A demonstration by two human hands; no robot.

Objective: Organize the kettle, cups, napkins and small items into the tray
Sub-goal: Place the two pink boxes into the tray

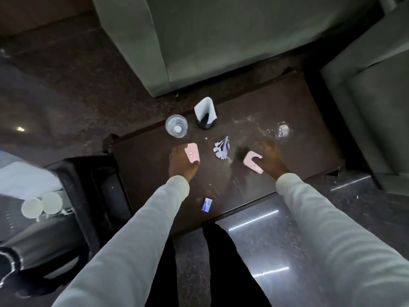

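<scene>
Dark brown, the glossy rectangular tabletop point(265, 189) carries two flat pink packets. The left hand point(180, 162) pinches one point(192, 155); the right hand point(271, 160) grips the other point(252, 161), its fingers curled over the packet's edge. Between the packets lies one crumpled pale paper bundle point(222, 147); beyond it stand one clear plastic cup point(176, 126) at the tabletop's far left edge and one white napkin in a black holder point(205, 115). One small blue-and-white sachet point(206, 204) lies near the front edge, with bare surface around it.

left hand point(182, 162) holding pink packet point(192, 155), right hand point(270, 160) likewise

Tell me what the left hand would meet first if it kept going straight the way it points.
Probably the glass: the left hand, holding a pink packet, points up the table toward it, though depth is unclear.
</scene>
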